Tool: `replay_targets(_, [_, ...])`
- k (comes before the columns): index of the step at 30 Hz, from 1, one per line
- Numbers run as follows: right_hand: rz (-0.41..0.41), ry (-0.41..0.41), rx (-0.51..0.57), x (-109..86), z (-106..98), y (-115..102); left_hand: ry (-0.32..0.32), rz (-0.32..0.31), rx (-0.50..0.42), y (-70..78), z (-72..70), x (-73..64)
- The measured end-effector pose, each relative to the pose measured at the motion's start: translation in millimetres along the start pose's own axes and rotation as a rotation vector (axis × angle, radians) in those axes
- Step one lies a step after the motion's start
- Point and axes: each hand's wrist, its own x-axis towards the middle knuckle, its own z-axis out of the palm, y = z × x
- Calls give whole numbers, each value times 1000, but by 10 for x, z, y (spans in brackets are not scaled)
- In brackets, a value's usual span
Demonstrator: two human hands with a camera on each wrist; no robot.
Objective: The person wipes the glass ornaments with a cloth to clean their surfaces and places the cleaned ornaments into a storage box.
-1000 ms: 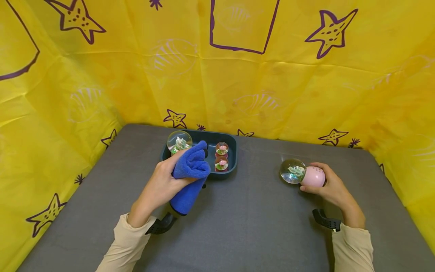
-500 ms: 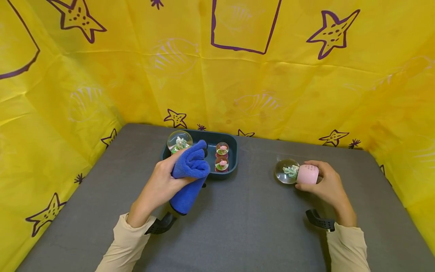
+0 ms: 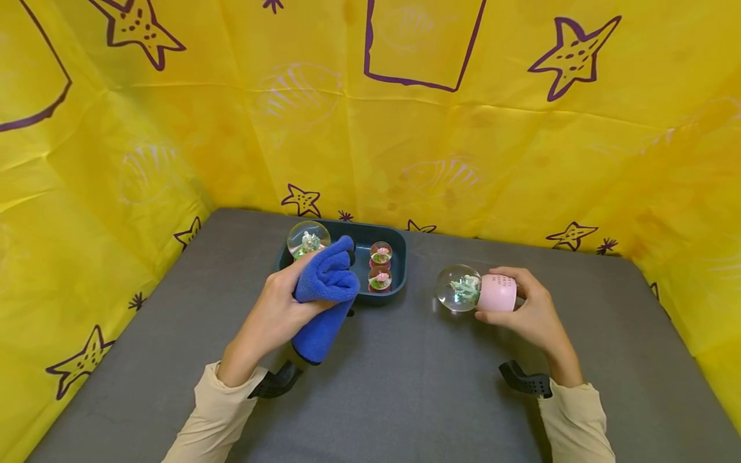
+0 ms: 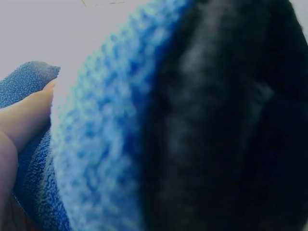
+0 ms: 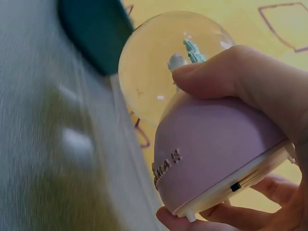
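My right hand (image 3: 529,308) grips the pink base of a snow globe (image 3: 496,293), which is tipped on its side with its clear ball pointing left. In the right wrist view the thumb lies over the top of the base (image 5: 216,144), and other fingers are at its underside. My left hand (image 3: 280,315) holds a folded blue cloth (image 3: 327,283) in front of the tray (image 3: 399,257). Cloth fills most of the left wrist view. A second large snow globe (image 3: 309,240) stands in the tray's left part, its lower part hidden by hand and cloth.
Two small globes with red bases, a rear one (image 3: 381,253) and a front one (image 3: 379,280), stand at the tray's right end. The grey table (image 3: 428,399) is bordered by a yellow printed cloth (image 3: 359,141) at the back and sides.
My right hand has moved left with the snow globe, closer to the tray, and the globe has turned slightly. The left hand and blue cloth have hardly moved.
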Motion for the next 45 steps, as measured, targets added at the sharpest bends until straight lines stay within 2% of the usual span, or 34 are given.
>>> replay_targets(5, [-11,-27,110,-13,17,-162,-2,-7,-10,8,15,-1])
replay_targets(11, [-26,-28,186,-32,50,-305,4,7,-24,15,36,-5])
replay_targets(18, [-54,-65,312,-56,90,-492,5,-15,-89,30,73,-13])
replay_targets(31, [-153,-121,386,-119,223,-735,-30,39,-190,83,194,-30])
replay_targets(35, [-144,-163,412,-133,266,-803,-79,90,-276,105,244,-37])
replay_targets(39, [-158,-198,454,-150,341,-876,-187,148,-361,135,316,-46])
replay_targets(42, [-196,-213,476,-167,410,-922,-266,144,-383,149,375,-56])
replay_targets(45, [-218,-220,483,-185,469,-954,-290,129,-397,149,415,-68])
